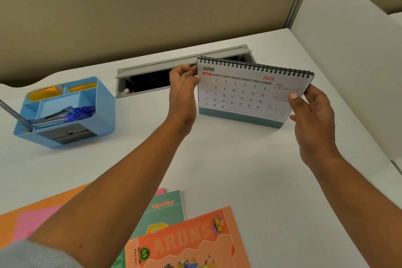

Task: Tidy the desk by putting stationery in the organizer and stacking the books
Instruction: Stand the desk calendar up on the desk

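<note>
Desk calendar held upright at the far middle of the desk, between both my hands.

The desk calendar is pinched at its left edge by my left hand and at its right edge by my right hand, thumbs in front and fingers behind. I cannot tell whether its base touches the desk. The open cable slot lies just behind it, so a push farther back could drop the rear foot in. The partition crowds my right. The organizer sits well apart at left, and bare desk runs near, toward the books.
</note>
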Demonstrator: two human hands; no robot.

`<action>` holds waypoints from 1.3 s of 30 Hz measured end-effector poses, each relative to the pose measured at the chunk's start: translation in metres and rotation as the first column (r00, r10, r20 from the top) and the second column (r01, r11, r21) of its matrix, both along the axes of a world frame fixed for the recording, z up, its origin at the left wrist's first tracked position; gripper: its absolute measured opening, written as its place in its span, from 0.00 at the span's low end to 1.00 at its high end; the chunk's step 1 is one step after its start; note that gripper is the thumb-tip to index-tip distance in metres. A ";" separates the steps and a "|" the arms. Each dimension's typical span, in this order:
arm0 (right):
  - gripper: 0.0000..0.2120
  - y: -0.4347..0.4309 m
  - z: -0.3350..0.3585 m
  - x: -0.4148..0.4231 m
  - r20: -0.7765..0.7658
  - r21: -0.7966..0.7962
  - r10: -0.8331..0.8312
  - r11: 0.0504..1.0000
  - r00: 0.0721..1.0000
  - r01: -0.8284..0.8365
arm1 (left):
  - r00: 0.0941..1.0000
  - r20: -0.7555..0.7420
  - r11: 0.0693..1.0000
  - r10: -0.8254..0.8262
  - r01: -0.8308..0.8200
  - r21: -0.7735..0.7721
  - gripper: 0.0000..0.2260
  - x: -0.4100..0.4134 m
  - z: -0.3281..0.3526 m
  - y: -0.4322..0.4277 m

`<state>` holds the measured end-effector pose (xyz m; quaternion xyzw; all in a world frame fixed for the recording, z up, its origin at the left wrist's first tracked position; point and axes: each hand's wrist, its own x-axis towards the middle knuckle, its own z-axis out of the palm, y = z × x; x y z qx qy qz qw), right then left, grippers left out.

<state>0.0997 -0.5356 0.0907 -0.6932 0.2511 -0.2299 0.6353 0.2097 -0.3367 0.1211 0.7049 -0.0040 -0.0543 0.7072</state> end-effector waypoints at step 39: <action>0.26 0.004 -0.001 -0.009 -0.115 -0.007 -0.050 0.999 0.992 0.049 | 0.993 -0.117 0.947 -0.032 0.068 0.313 0.19 -0.034 0.006 0.025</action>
